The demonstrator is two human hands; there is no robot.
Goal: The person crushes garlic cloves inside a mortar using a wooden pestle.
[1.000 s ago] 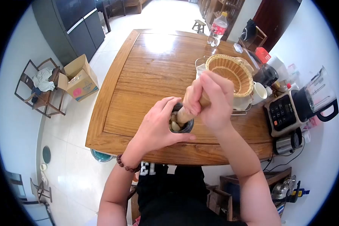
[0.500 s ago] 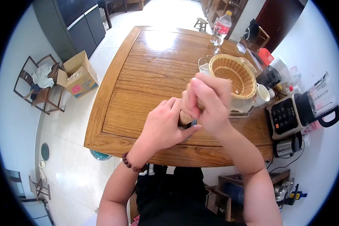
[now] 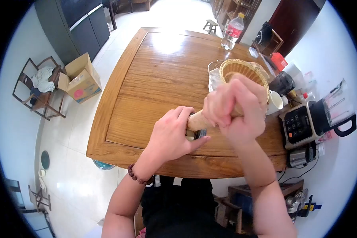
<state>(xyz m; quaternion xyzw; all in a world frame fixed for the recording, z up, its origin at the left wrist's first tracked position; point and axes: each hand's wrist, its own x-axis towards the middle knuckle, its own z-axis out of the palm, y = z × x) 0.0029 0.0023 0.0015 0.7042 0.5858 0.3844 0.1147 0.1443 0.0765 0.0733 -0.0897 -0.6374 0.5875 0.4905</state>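
Observation:
A pale wooden pestle point(image 3: 197, 121) is gripped in my right hand point(image 3: 242, 109), with the fist closed round its upper part. Its thick lower end leans, tilted, into the mouth of a small dark mortar point(image 3: 202, 134) near the table's front edge. My left hand point(image 3: 169, 133) is curled about the mortar, the thumb at its near right side and the fingers behind. A few pale pieces point(image 3: 190, 137) show inside, below the pestle; most of the mortar is hidden by my left hand.
Behind my right hand a wicker basket point(image 3: 231, 66) stands on the wooden table point(image 3: 146, 91). A bottle point(image 3: 232, 31) is at the far corner. On the right are a white cup point(image 3: 275, 102) and a blender point(image 3: 301, 123). A cardboard box point(image 3: 83, 85) sits on the floor to the left.
My right hand has moved right and drawn the pestle back, so it tilts more and more of its shaft shows. My left hand stays about the mortar, whose pale contents are now visible.

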